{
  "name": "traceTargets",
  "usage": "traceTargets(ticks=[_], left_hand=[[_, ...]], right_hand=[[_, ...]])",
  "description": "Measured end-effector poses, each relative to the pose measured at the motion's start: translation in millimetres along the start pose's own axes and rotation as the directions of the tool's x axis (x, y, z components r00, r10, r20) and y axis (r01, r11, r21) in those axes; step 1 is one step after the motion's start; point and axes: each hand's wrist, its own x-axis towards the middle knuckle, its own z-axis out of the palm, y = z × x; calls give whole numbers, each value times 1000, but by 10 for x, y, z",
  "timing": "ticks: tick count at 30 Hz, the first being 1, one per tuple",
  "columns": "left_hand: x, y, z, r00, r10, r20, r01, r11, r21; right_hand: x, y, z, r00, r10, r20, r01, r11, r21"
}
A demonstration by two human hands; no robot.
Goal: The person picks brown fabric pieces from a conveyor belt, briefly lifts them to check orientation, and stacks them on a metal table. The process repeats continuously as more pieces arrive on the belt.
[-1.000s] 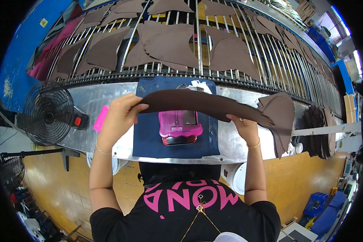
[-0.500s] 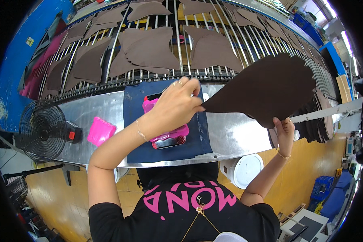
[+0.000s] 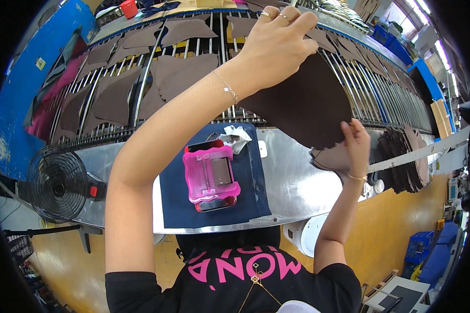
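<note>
Above the worktop's (image 3: pixel 297 201) far edge, right of its middle, I hold a brown piece (image 3: pixel 313 99) in both hands, partly over the rack (image 3: pixel 372 83) behind. My left hand (image 3: pixel 277 49) has it at the far end, fingers bent and drawn in; the back of the hand hides just where their tips meet. My right hand (image 3: pixel 356 146) pinches the piece's right edge between thumb and fingertips.

The piece is thin, flat and matt, with a curved outline. Just under its near end, toward the worktop's right end, lie lighter brown offcuts (image 3: pixel 333 158). By the right end hangs a bunch of dark strips (image 3: pixel 394 159), their lower edges ragged.

Left of the worktop's middle, a dull navy mat (image 3: pixel 180 206) reaches the near edge of the bare, shiny metal. On it sits a glossy, see-through pink tray (image 3: pixel 197 175) with a wavy rim, and crumpled white tissue (image 3: pixel 236 137) touches its far side. At the worktop's left end stands a fan (image 3: pixel 57 185) with a round wire cage. Brown panels (image 3: pixel 185 30) lie flat across the rack's metal bars.
</note>
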Motion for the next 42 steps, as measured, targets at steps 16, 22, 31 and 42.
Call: traceTargets(ticks=[16, 22, 31, 42], left_hand=[[-1879, -166, -1031, 504, -836, 217, 844, 423, -331], [-2810, 206, -1628, 48, -991, 128, 930, -2, -368], [-2928, 388, -1648, -27, -994, 108, 875, -76, -478], [-2981, 385, -1192, 68, -931, 358, 795, -166, -583]], right_hand=[[1459, 1022, 2111, 816, 538, 213, -495, 458, 739], [1765, 1229, 2621, 770, 580, 266, -533, 356, 768], [1090, 1099, 1679, 879, 474, 57, -379, 619, 688], [-554, 1810, -816, 705, 498, -505, -706, 432, -561]])
